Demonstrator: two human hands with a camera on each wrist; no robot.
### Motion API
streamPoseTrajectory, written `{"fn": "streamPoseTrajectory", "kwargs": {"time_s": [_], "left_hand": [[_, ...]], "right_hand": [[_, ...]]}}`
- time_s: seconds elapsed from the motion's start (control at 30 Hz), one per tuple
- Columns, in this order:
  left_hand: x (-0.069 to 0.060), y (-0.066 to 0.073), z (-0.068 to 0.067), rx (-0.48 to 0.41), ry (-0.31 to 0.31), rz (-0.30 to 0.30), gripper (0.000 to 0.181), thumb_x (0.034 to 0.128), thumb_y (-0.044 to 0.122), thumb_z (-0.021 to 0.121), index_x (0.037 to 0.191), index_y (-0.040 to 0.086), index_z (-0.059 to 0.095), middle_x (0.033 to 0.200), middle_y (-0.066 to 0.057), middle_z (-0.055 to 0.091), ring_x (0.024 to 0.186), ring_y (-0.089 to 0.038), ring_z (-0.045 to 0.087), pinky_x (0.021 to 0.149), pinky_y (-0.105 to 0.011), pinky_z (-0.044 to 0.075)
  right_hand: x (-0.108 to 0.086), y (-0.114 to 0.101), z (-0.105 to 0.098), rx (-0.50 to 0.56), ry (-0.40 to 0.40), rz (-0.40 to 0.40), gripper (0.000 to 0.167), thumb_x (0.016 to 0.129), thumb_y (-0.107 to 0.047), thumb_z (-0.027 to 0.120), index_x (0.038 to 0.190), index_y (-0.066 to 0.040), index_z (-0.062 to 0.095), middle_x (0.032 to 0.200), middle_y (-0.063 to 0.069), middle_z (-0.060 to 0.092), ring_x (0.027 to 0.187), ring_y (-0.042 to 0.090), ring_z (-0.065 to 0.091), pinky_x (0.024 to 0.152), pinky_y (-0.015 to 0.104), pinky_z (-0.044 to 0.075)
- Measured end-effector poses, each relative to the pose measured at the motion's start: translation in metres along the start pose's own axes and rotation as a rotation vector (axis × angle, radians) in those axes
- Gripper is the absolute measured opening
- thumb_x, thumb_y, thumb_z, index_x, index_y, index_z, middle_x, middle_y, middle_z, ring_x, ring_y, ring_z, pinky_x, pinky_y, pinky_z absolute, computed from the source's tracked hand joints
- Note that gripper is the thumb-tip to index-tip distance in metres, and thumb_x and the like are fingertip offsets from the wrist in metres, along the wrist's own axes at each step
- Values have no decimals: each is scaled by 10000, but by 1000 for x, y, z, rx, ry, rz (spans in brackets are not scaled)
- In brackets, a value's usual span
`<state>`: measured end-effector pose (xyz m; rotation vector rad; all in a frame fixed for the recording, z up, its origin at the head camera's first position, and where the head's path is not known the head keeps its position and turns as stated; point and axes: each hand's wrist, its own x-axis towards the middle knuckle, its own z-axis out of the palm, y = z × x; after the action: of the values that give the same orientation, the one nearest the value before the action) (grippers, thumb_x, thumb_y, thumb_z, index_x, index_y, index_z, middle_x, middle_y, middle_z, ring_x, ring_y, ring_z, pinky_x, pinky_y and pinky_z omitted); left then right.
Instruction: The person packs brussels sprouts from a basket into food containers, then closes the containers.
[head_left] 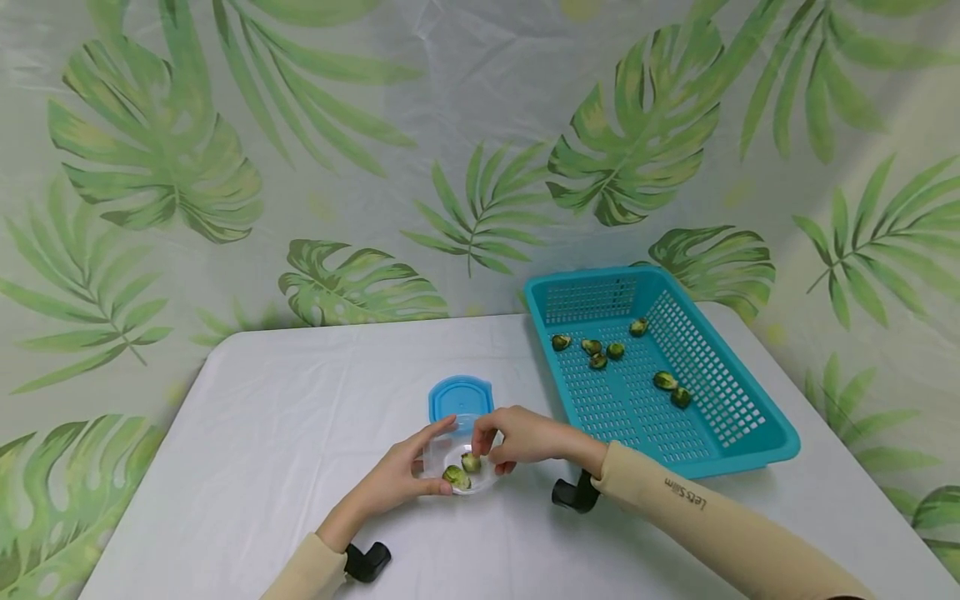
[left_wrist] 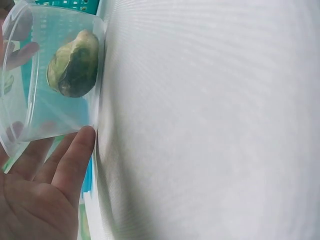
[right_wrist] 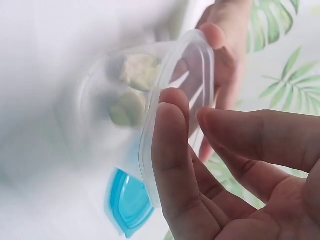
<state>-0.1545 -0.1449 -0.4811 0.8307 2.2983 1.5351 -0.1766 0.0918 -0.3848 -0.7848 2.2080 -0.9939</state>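
Note:
A clear plastic container stands on the white table, with two Brussels sprouts inside, one nearer sprout and one farther sprout. My left hand holds the container from the left, thumb at the near side and fingers toward the far side. Over the container's right rim, my right hand has its fingertips bent inward, close to the farther sprout in the head view. In the right wrist view a gap shows between its thumb and fingers, with nothing held. Behind the container lies its blue lid.
A large teal basket stands on the right of the table, holding several Brussels sprouts. The white tablecloth extends to the left. Behind the table hangs a leaf-patterned curtain.

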Motion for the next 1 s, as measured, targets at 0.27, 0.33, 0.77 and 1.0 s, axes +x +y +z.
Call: {"fn": "streamPoseTrajectory", "kwargs": {"time_s": [0.27, 0.33, 0.77, 1.0], "left_hand": [[0, 1, 0, 1, 5, -10, 886, 808, 214, 783, 1523, 131, 266, 1504, -67, 354, 1390, -299, 251, 979, -541, 411], [0, 1, 0, -3, 7, -13, 886, 806, 209, 786, 1521, 129, 270, 1503, -69, 356, 1388, -297, 258, 977, -546, 410], [0, 1, 0, -4, 13, -18, 884, 801, 216, 790, 1522, 175, 280, 1503, -56, 358, 1397, -298, 232, 987, -567, 390], [0, 0, 1, 3, 12, -14, 890, 797, 230, 793, 1522, 183, 279, 1506, -55, 354, 1394, -311, 239, 984, -569, 391]], "right_hand": [[-9, 0, -16, 55, 57, -18, 110, 894, 58, 567, 911, -24, 637, 875, 63, 599, 673, 195, 632, 639, 319, 565], [-12, 0, -21, 83, 74, -28, 80, 909, 41, 573, 935, -9, 629, 872, 55, 594, 701, 228, 640, 651, 317, 566], [-31, 10, -52, 207, 157, -67, 141, 949, -26, 538, 1055, 46, 596, 986, 117, 596, 817, 253, 642, 760, 411, 557], [-38, 23, -66, 241, 198, -59, 181, 955, -48, 525, 1090, 52, 592, 1026, 139, 594, 888, 346, 615, 783, 412, 549]]}}
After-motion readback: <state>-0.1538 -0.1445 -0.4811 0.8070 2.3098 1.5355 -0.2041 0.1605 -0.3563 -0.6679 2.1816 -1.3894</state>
